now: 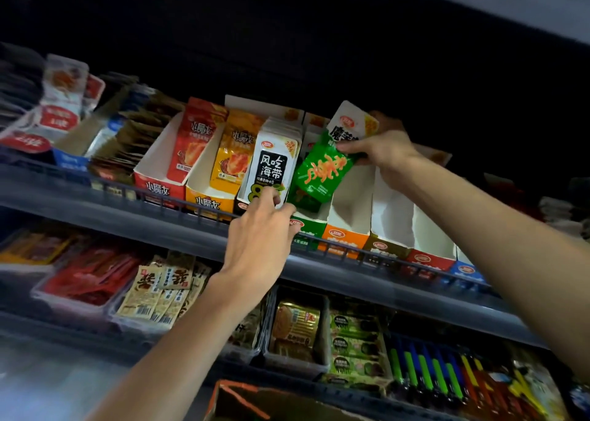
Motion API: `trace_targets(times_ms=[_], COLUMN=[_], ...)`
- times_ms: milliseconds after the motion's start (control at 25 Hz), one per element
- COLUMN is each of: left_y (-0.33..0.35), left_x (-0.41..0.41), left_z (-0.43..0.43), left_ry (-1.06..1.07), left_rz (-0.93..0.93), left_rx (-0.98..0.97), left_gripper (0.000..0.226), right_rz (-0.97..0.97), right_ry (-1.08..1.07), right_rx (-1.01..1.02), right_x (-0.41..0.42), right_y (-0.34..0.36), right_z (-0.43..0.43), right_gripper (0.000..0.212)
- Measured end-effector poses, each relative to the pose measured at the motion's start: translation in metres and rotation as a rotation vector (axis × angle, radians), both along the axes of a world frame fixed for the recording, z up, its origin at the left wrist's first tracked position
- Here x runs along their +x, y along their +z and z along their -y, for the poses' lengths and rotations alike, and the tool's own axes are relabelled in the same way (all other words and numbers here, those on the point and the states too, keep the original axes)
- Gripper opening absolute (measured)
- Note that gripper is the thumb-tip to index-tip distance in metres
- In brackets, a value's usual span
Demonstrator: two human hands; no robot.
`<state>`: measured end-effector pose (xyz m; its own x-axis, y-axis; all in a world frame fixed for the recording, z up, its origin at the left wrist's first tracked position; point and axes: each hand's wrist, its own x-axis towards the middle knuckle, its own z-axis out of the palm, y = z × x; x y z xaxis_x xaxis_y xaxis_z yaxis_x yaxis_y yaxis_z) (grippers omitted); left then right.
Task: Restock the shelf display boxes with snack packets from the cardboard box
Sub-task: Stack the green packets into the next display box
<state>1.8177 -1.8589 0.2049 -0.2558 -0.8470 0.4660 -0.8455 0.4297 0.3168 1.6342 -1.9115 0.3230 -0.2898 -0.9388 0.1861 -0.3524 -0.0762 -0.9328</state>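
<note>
A row of display boxes lines the upper shelf. My right hand [381, 151] grips a green snack packet [322, 168] with orange lettering by its upper edge, tilted over the green display box [308, 227]. My left hand [260, 238] rests its fingertips on the bottom of the white-and-black packets [271, 165] standing in the neighbouring box. To the right stand an orange display box [341, 238] and further white-walled boxes [392, 216] that look hollow. The cardboard box [252, 403] shows at the bottom edge.
Red [188, 152] and yellow [231, 155] packets fill the boxes to the left. A wire rail [204, 210] runs along the upper shelf's front. The lower shelf holds trays of red packets [89, 277], beige packets [159, 293], gold packets [295, 331] and coloured lighters [427, 369].
</note>
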Motion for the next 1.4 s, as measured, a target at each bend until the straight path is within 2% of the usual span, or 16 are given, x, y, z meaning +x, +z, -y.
trace_targets(times_ms=[160, 240, 320, 480, 600, 840, 1000, 1120, 1240, 1320, 1400], left_y=[-0.002, -0.002, -0.002, -0.001, -0.002, -0.003, -0.003, -0.004, -0.003, -0.002, -0.003], left_x=[0.0, -0.002, -0.003, -0.004, -0.003, -0.004, -0.003, -0.004, -0.003, -0.002, -0.002], left_z=[0.005, 0.007, 0.009, 0.009, 0.009, 0.008, 0.007, 0.004, 0.004, 0.003, 0.001], left_ry=[0.025, 0.036, 0.053, 0.064, 0.066, 0.062, 0.064, 0.067, 0.064, 0.061, 0.049], left_rz=[0.026, 0.039, 0.045, 0.045, 0.052, 0.041, 0.034, 0.039, 0.04, 0.051, 0.062], left_rx=[-0.024, -0.03, -0.025, -0.027, -0.04, -0.038, -0.047, -0.054, -0.063, -0.067, -0.066], left_gripper=[0.034, 0.033, 0.031, 0.029, 0.032, 0.034, 0.033, 0.032, 0.03, 0.029, 0.029], right_rz=[-0.061, -0.152, -0.376, -0.755, -1.02, -1.385, -1.433, -1.459, -1.465, -1.47, -1.47], right_ry=[-0.008, -0.009, -0.023, -0.112, -0.148, -0.301, -0.351, -0.337, -0.299, -0.27, -0.246], right_rx=[0.027, 0.027, 0.024, -0.047, -0.155, -0.2, -0.187, -0.194, -0.111, -0.081, -0.109], right_x=[-0.003, -0.001, 0.005, 0.009, 0.006, 0.014, 0.02, 0.023, 0.025, 0.027, 0.03], right_y=[-0.006, -0.016, -0.029, -0.052, -0.06, -0.064, -0.064, -0.064, -0.061, -0.059, -0.057], right_z=[0.025, 0.036, 0.041, 0.043, 0.041, 0.041, 0.037, 0.035, 0.037, 0.037, 0.029], right_gripper=[0.066, 0.073, 0.078, 0.067, 0.067, 0.079, 0.084, 0.08, 0.077, 0.07, 0.052])
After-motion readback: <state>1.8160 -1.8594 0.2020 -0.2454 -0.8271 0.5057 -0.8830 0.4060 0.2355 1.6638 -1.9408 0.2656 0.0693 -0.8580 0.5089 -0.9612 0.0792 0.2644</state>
